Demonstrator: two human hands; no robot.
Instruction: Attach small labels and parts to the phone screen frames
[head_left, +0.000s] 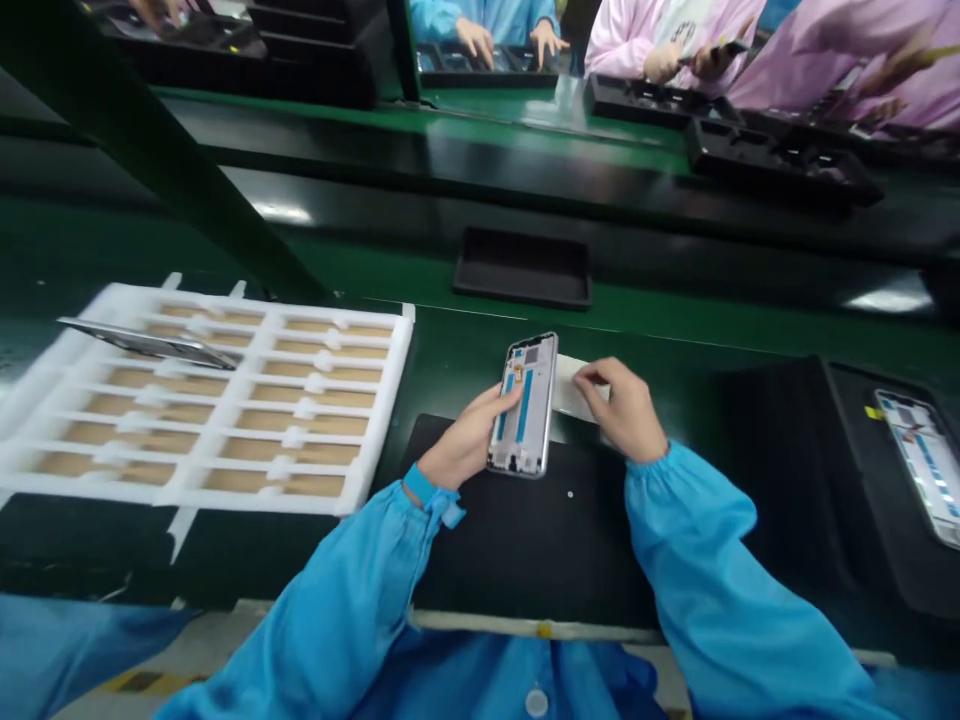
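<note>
My left hand (471, 436) grips a silver phone frame (534, 400) by its left edge, thumb across its inner face. The frame is tilted up and shows blue strips and a small orange piece inside. Just right of it, my right hand (627, 408) has thumb and forefinger pinched together over a pale sheet (571, 390) lying on the bench. Whether anything small sits in that pinch cannot be made out. Below both hands is a black mat (525, 550) with a tiny white ring (570, 494) on it.
A white foam tray (262, 400) with slots stands at left, another phone part (150, 343) lying across it. At right, a second phone frame (926, 460) rests in a black tray (855, 440). A shallow black tray (523, 268) lies ahead. Co-workers' hands (476, 42) show across the bench.
</note>
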